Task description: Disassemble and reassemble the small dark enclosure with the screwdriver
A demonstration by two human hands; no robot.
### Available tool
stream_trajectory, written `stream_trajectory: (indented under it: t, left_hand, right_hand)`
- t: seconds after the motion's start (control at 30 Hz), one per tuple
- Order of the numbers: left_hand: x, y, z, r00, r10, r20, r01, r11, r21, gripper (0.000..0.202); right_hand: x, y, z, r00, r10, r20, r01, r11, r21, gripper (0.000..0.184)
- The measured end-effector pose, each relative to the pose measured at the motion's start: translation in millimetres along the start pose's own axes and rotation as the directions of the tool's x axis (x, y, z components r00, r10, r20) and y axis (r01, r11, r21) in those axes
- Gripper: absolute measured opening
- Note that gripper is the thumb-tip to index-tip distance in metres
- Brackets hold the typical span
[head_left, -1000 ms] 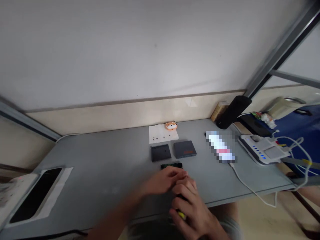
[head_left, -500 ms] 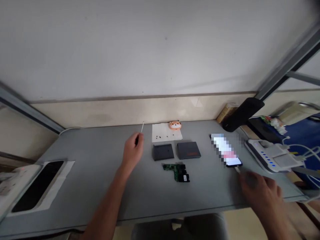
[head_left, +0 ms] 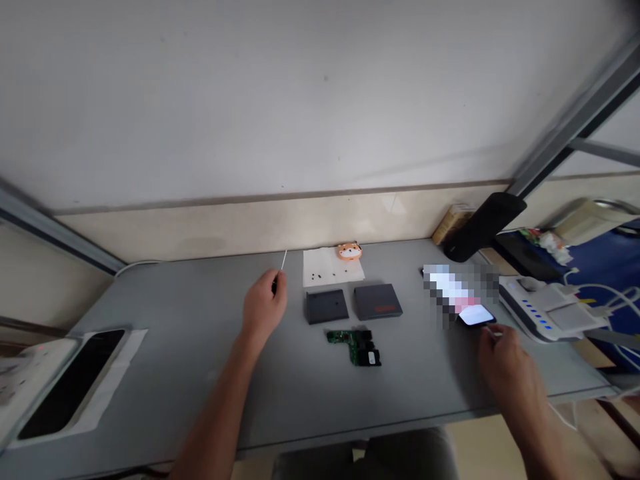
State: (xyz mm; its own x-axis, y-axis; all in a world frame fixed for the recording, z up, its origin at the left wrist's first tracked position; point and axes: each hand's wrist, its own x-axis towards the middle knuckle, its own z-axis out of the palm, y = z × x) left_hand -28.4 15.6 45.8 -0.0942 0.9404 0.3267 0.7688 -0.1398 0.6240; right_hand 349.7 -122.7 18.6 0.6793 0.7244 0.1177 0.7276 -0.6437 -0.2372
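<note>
My left hand (head_left: 263, 303) is closed around the dark handle of a slim screwdriver (head_left: 284, 260), its thin shaft pointing up and away. At the right, my right hand (head_left: 507, 360) pinches the white charging cable (head_left: 495, 333) at the near end of a lit phone (head_left: 477, 315). Whether the plug sits in the phone is hard to make out. Between the hands lie a green circuit board (head_left: 354, 343) with black parts and two dark casing halves (head_left: 327, 306) (head_left: 378, 301). Several tiny screws rest on a white paper (head_left: 325, 263).
An orange animal-faced case (head_left: 349, 251) sits on the paper's corner. To the right are a power strip (head_left: 543, 310) with cables, a black cylinder (head_left: 485, 227) and a small box (head_left: 453, 223). A dark phone (head_left: 75, 380) lies at the left.
The lit phone's near end has shifted right, turning the phone. My right hand has moved up, its fingers now pinching the cable close to the phone. My left hand keeps the screwdriver almost still.
</note>
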Motion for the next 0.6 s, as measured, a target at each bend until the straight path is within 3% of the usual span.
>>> stream_trajectory:
  t: [0.2, 0.6]
  left_hand:
    - [2.5, -1.5, 0.4, 1.0, -0.009, -0.005, 0.009, 1.0, -0.009, 0.033]
    - [4.6, -7.4, -0.6, 1.0, -0.01, -0.024, 0.01, 1.0, 0.005, 0.035]
  right_hand:
    - [-8.9, -4.1, -6.0, 0.983, 0.144, 0.113, -0.144, 0.99, -0.006, 0.041]
    - [-16.5, 0.6, -8.5, 0.971, 0.231, 0.063, -0.236, 0.967, 0.091, 0.046]
